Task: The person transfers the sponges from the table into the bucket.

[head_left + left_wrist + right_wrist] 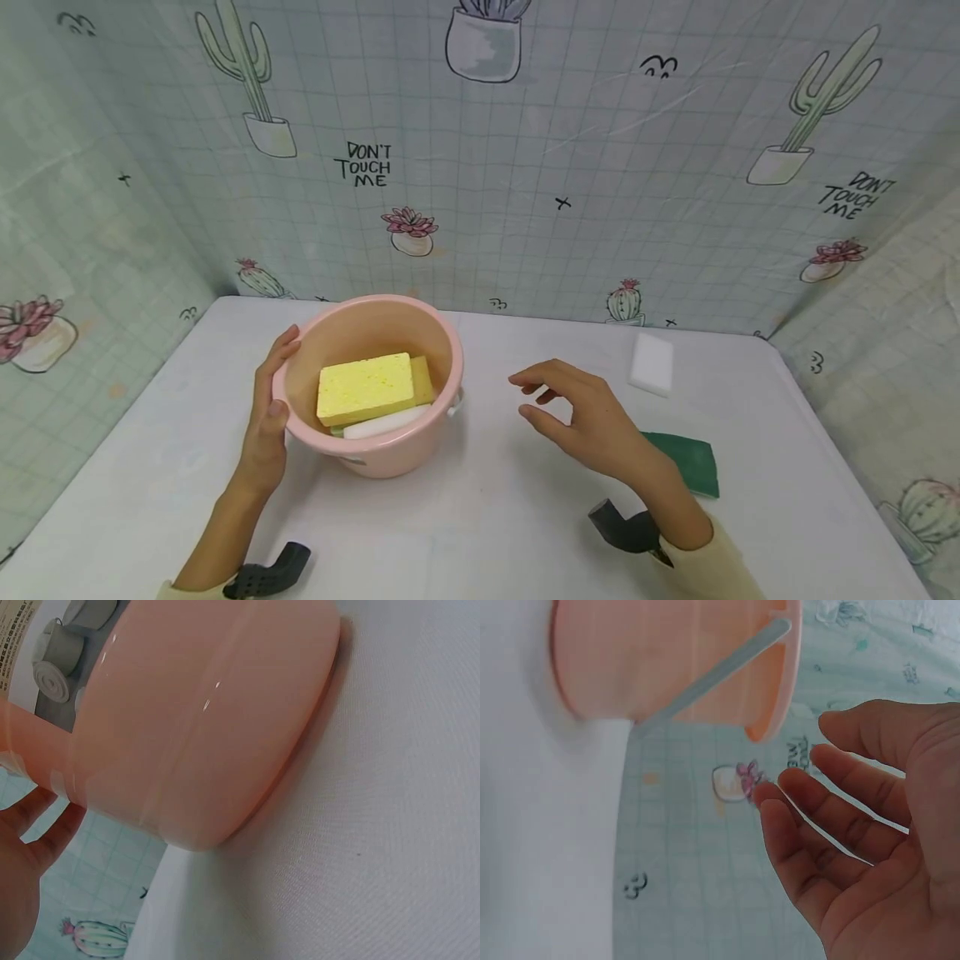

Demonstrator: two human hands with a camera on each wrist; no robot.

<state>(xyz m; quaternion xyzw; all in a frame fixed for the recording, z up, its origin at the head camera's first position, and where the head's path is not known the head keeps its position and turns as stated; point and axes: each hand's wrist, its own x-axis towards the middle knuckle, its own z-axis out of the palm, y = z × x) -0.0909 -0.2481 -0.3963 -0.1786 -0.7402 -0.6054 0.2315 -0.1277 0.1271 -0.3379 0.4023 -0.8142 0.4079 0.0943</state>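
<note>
A pink bucket (pixel 405 454) stands on the white table, holding a yellow sponge (pixel 363 390), a second yellow block (pixel 422 381) partly behind it and a white block (pixel 384 422). A sliver of green shows underneath; the rest of the contents is hidden. My left hand (pixel 266 429) rests against the bucket's left side, thumb and fingertips at the rim. In the left wrist view its fingers (pixel 60 832) extend along the outer wall. To the right of the bucket, my right hand (pixel 581 412) hovers with nothing in it, fingers loosely bent and apart from the thumb.
A white sponge block (pixel 652 365) lies at the back right of the table. Nearer, a green scouring pad (pixel 686 463) is partly covered by my right forearm. The bucket's pale handle (pixel 712 679) hangs down its side. A cactus-print cloth (pixel 525 167) encloses the table.
</note>
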